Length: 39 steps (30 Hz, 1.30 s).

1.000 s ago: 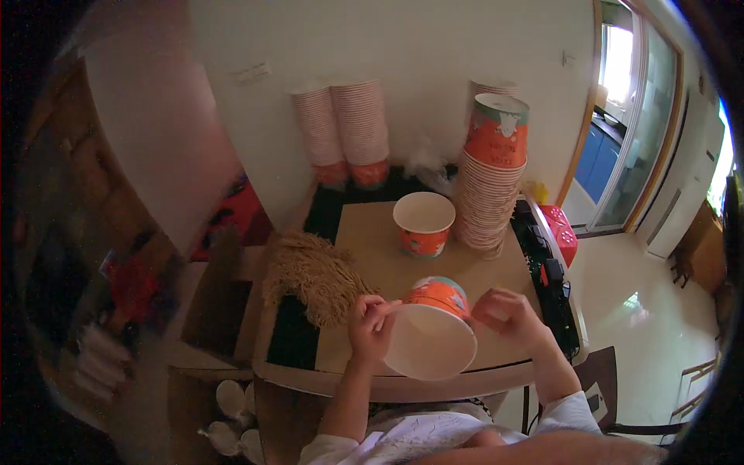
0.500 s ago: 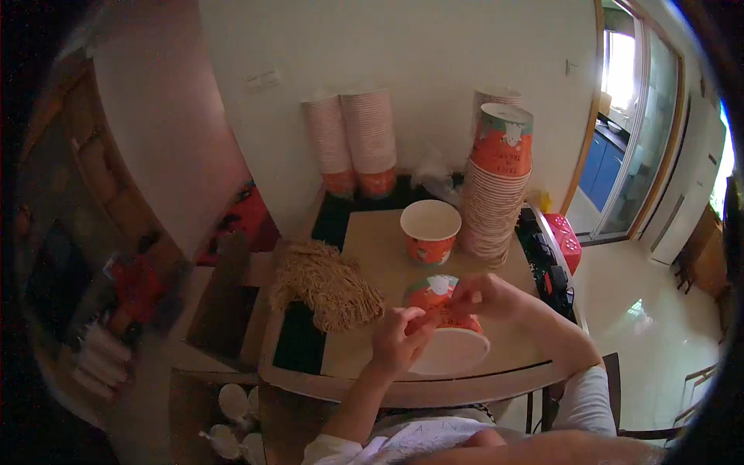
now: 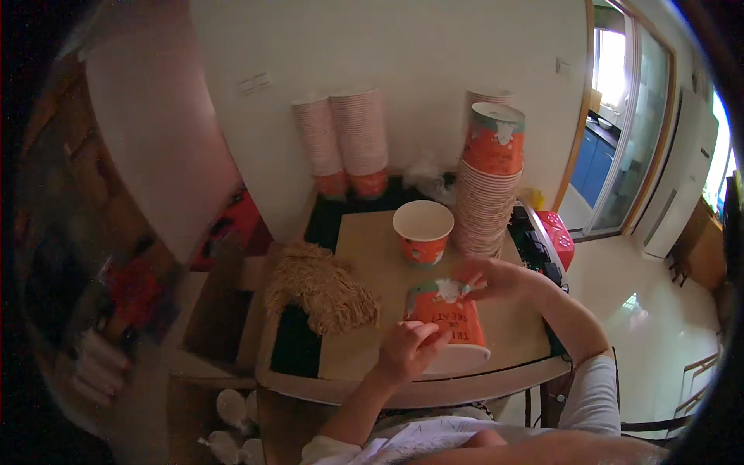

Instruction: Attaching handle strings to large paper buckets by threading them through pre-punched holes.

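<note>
My left hand (image 3: 409, 355) was at the near left side of an orange paper tub (image 3: 453, 314), its fingers bent close together against the printed wall. My right hand (image 3: 504, 280) was at the tub's far right, fingers curled near the narrower green end; I could not tell whether either hand was pinching anything. The tub was just in front of me over the near part of the counter (image 3: 333, 389), its white rim toward me.

Beyond it, a second tub (image 3: 424, 250) stood upright, mouth up. A tall stack of tubs (image 3: 487, 205) rose just to its right, upside down. A tangled bundle of tan strands (image 3: 322, 293) lay to the left. Two more stacks (image 3: 360, 136) stood against the wall (image 3: 418, 62), near a crumpled clear bag (image 3: 426, 174).
</note>
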Motion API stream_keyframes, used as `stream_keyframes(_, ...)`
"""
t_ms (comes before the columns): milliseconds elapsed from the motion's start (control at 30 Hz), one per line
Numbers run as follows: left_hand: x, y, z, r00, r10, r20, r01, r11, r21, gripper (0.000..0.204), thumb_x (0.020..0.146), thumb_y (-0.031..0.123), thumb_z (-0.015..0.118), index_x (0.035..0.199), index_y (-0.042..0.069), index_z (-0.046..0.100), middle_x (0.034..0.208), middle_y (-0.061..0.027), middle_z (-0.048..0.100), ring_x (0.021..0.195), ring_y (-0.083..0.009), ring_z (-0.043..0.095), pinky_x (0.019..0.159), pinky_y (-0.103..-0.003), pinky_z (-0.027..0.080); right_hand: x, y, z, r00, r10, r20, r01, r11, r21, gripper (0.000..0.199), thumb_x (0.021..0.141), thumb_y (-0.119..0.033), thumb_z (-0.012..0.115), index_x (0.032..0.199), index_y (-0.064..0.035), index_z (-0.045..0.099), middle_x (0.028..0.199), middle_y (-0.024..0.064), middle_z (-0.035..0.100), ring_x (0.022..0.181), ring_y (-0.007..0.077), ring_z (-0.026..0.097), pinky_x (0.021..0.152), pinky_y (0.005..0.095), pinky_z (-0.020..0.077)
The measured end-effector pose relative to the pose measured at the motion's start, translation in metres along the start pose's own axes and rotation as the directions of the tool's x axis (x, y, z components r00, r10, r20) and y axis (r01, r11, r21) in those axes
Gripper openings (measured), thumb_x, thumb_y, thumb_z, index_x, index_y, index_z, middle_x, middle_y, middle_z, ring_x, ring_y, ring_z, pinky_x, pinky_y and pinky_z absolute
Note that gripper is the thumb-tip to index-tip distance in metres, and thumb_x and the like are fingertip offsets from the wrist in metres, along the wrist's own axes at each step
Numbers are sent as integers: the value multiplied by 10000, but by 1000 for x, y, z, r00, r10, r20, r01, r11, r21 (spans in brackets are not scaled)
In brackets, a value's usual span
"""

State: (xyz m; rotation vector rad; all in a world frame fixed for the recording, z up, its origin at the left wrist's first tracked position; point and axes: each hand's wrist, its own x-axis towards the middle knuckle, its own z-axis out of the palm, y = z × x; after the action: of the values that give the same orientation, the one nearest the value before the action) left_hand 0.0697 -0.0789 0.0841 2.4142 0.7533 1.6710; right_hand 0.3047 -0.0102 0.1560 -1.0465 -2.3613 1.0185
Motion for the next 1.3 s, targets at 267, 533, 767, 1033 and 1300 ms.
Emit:
stream_keyframes(267,-14,-2,8,1000,-6,24,6,1000,19,322,650,158,752,906,107,563,799,-56,562,690,-241,552,600,-346,466,-16,-17,-20,999,45,-7,-45,981,-190,393,727,-139,673,1077,-47,519,1002,70,570,915,147,546,728,282,487)
stream_keyframes(533,-42,-48,18,993,-118,27,107,956,272,458,713,78,661,1144,68,509,921,-105,555,832,-315,526,747,-400,436,-64,-75,-60,840,-191,-507,-198,763,-615,297,641,46,549,926,-33,514,895,102,502,867,273,515,731,335,459)
stream_keyframes(767,-92,-93,51,931,-361,59,336,908,250,552,709,50,632,1218,77,420,1043,-140,503,920,-321,493,781,-406,425,-57,-129,-159,592,-540,-598,-354,493,-795,332,657,70,556,969,-30,506,960,140,517,984,331,488,849,392,424)
stream_keyframes(1033,-134,-115,79,880,-475,-26,474,871,133,358,685,58,642,1025,43,532,935,-148,545,883,-326,517,780,-408,429,8,-90,-252,647,-700,-303,-275,156,-949,311,660,58,478,957,-34,464,987,145,484,959,342,471,821,404,423)
stream_keyframes(1300,-131,-115,71,870,-492,-23,488,854,181,350,706,73,631,1043,57,538,929,-151,550,890,-317,519,772,-408,433,42,-56,-274,772,-402,-492,-358,364,-860,247,703,15,509,939,-37,452,899,163,481,891,348,475,782,432,411)
